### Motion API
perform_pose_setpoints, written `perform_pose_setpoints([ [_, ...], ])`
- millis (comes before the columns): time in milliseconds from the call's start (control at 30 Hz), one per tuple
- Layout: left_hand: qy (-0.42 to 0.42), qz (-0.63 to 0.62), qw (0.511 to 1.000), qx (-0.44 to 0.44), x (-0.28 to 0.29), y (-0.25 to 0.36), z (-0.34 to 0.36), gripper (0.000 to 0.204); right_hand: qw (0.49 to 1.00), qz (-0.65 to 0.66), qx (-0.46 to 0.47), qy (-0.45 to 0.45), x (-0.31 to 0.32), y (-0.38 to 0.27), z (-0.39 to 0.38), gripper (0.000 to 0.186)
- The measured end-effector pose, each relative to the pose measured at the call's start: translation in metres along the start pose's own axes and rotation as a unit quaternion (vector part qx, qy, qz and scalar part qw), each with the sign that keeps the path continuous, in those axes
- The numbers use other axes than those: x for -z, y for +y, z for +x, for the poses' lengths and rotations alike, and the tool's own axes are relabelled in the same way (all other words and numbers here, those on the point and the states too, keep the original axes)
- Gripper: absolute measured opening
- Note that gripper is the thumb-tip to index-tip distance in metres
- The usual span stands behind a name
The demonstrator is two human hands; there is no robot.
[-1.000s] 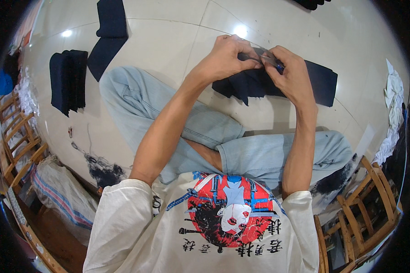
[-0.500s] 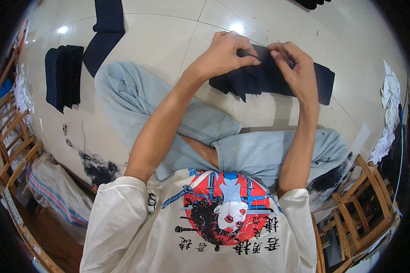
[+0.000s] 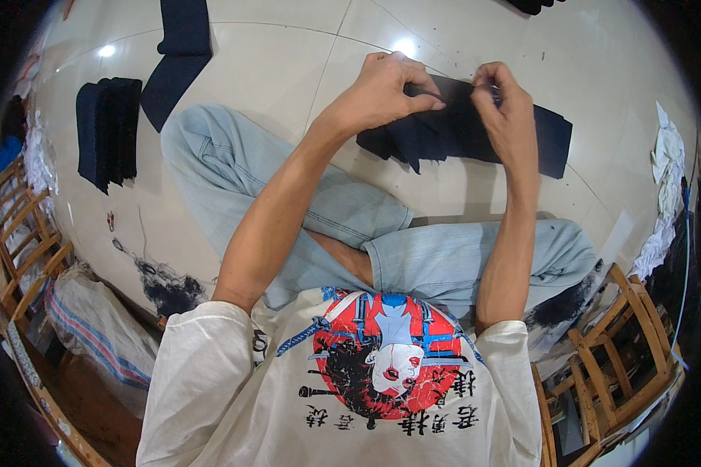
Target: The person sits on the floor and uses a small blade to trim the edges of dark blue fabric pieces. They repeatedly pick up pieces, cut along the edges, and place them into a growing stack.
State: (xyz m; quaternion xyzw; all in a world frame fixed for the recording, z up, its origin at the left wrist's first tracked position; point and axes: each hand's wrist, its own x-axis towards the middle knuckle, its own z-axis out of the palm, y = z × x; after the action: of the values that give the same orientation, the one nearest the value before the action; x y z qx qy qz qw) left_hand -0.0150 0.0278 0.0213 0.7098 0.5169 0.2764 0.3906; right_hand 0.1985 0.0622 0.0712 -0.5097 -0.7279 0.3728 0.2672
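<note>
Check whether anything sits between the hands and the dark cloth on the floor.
Nothing visible does. The left hand and right hand already pinch the top edge of the dark cloth directly, with only bare tiled floor around it.

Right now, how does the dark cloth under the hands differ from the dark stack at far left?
The dark cloth lies loosely spread, edges uneven, with the left hand and right hand pinching its top; the dark stack is folded, squared and untouched. Both look navy and lie on the pale tiled floor.
</note>
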Motion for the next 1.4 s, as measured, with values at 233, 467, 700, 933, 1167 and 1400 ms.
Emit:
perform_pose_setpoints([
  [233, 0.004, -0.011, 1.0, 0.006, 0.0, 0.0, -0.001, 0.029, 0.997, -0.001, 0.001, -0.082, 0.001, -0.002, -0.001, 0.021],
  [467, 0.005, -0.013, 1.0, 0.011, 0.0, 0.001, -0.002, 0.03, 0.989, -0.067, -0.029, -0.128, -0.004, -0.003, -0.002, 0.019],
  [700, 0.011, -0.011, 1.0, 0.002, 0.001, 0.001, -0.001, 0.031, 0.997, -0.029, -0.069, -0.016, 0.006, 0.004, -0.001, 0.018],
  [933, 0.023, -0.006, 1.0, -0.01, -0.001, -0.002, -0.002, 0.03, 0.994, -0.006, 0.005, -0.111, 0.002, 0.003, -0.003, 0.02],
  [1167, 0.02, -0.014, 1.0, -0.007, 0.0, -0.001, -0.002, 0.03, 0.992, -0.077, -0.027, -0.099, -0.004, -0.003, -0.002, 0.018],
  [1400, -0.001, -0.143, 0.988, 0.053, 0.005, 0.002, 0.0, 0.028, 0.987, -0.002, -0.141, 0.077, 0.009, 0.004, 0.003, 0.043],
])
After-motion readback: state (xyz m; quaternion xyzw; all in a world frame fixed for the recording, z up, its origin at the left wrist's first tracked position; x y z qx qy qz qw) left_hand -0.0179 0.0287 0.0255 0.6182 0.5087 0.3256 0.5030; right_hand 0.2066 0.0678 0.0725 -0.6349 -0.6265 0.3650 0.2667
